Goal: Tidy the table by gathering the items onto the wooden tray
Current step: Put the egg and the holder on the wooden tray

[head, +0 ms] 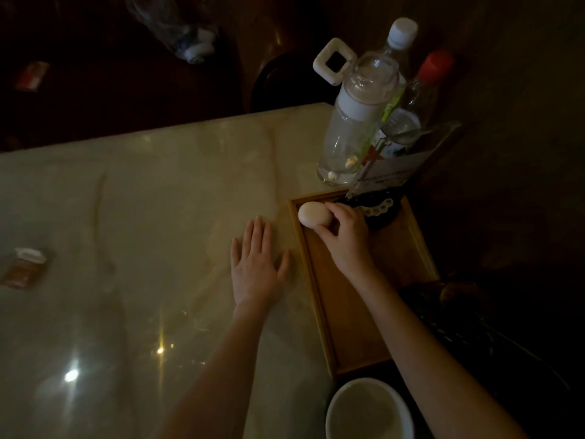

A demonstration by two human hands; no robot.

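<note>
Tray [319,280]: near half bare, far left corner taken by egg [311,213] with right hand [346,236] on it, far right by dark dish [380,213]. Bottles [354,122] and card stand [399,166] crowd the table corner beyond the tray. Left hand [256,267] lies flat just left of tray. Bowl [367,410] at tray's near end. Wide open tabletop [142,201] leftward; only a small packet [23,267] at far left edge.
</note>
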